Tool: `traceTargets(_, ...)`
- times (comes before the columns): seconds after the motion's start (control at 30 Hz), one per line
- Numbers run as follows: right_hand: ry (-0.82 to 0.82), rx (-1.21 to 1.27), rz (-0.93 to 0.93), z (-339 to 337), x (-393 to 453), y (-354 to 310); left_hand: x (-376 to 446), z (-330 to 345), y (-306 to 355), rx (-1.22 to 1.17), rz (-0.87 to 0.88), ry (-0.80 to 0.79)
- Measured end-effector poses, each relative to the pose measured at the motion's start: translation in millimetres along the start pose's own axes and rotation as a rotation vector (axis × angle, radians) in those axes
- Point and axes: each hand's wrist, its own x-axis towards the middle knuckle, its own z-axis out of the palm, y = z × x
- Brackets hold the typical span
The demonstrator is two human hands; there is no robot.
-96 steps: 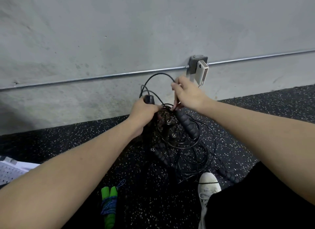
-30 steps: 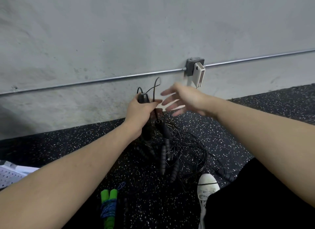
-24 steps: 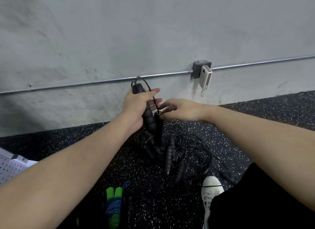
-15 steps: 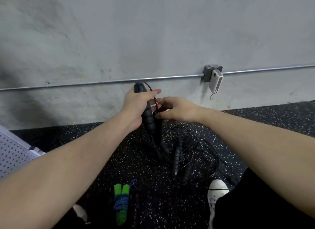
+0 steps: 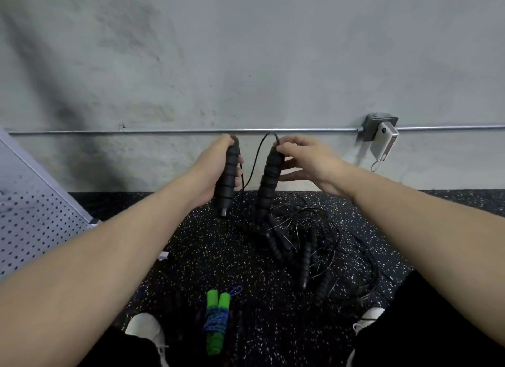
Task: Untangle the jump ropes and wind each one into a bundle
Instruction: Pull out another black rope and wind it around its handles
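Observation:
My left hand (image 5: 216, 169) grips one black ribbed jump rope handle (image 5: 228, 180) upright, its end pointing down. My right hand (image 5: 306, 158) pinches the top of a second black handle (image 5: 269, 180) beside it, the other fingers spread. A thin black cord (image 5: 252, 164) loops between the two handle tops. Below them a tangle of black ropes and several more handles (image 5: 303, 246) lies on the speckled floor. A green-handled rope wound into a bundle (image 5: 216, 321) lies near my feet.
A concrete wall with a metal conduit (image 5: 177, 131) and a junction box (image 5: 378, 127) with a white device (image 5: 385, 142) stands close ahead. A perforated white panel (image 5: 30, 216) leans at the left. My white shoes (image 5: 146, 328) flank the green bundle.
My right hand let go of the cord, reached in and took the second handle by its top. Both handles are now held apart, and my view has shifted right and up.

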Motion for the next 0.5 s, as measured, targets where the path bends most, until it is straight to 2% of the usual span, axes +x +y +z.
traceTargets(0.17, -0.028, 0.083, 0.0, 18, 11, -2, 1, 1, -12, 0.098, 0.128, -0.085)
traceTargets(0.3, -0.047, 0.085, -0.023, 22, 18, 0, 6, 1, -16, 0.141, 0.19, 0.004)
traceTargets(0.43, -0.067, 0.116, -0.008, 21, 22, 3, 7, 1, -20, 0.089, 0.165, -0.008)
traceTargets(0.5, -0.077, 0.153, 0.012, 20, 21, 5, 6, 0, -22, 0.065, 0.119, -0.117)
